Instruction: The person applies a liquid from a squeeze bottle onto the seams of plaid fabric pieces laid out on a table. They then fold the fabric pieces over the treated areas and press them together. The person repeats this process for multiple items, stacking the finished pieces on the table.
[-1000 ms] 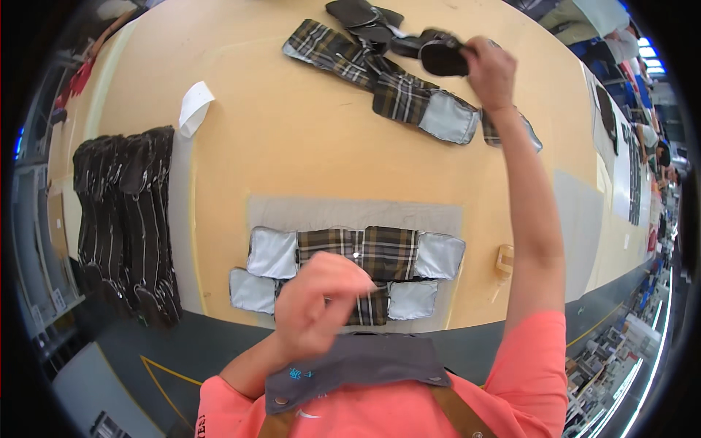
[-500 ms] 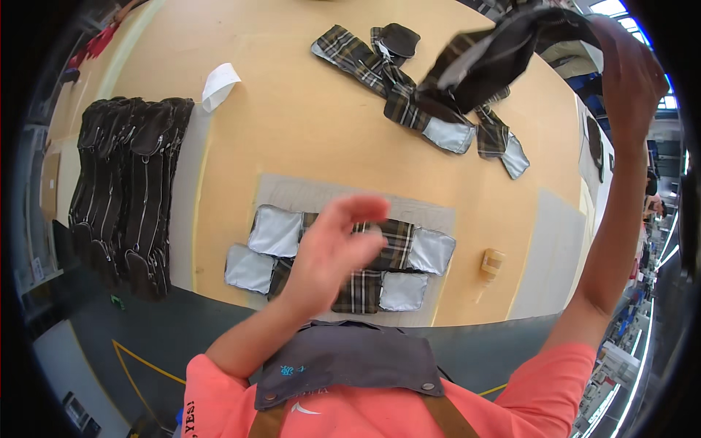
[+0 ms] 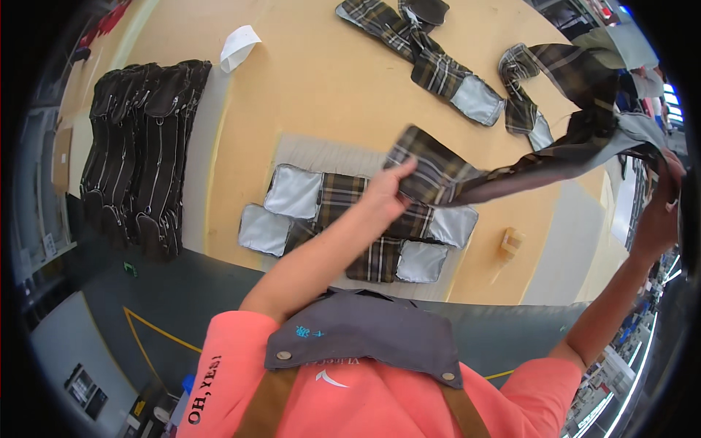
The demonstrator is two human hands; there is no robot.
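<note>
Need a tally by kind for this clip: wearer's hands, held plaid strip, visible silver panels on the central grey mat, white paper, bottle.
Left hand and right hand: 2
Held plaid strip: 1
Silver panels on the central grey mat: 4
White paper: 1
Bottle: 1
Total: 9

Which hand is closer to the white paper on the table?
Left. The left hand, gripping the plaid fabric, is below and right of the white paper; the right hand is much farther right, by the picture's edge.
</note>
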